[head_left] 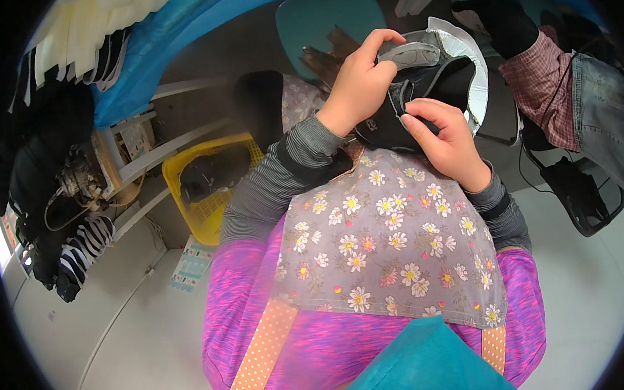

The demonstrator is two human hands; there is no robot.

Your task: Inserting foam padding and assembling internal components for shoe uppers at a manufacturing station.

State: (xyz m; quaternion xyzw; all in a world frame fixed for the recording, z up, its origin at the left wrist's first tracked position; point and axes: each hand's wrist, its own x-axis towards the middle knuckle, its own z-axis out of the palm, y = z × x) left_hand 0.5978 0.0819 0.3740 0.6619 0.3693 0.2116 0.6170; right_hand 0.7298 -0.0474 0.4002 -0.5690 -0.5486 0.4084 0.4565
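Above my lap is a sewn black-and-grey piece (477,91) with a curved silvery-white edge; its exact kind is unclear, perhaps a shoe upper or a cap. My left hand (364,79) is closed on its grey upper left part, index finger bent over the rim. Thumb and fingers of my right hand (446,135) pinch a black edge of the same piece, lower and nearer to me. Between the hands the black opening faces up. Part of the piece is hidden behind my fingers.
A flowered apron (391,233) covers my lap. To the left stands a yellow basket (204,218) with black items inside. Dark brown pointed things (325,64) lie by a teal stool (296,19). Black-and-white pieces (85,242) hang at left. Another person's plaid sleeve (542,84) shows at right.
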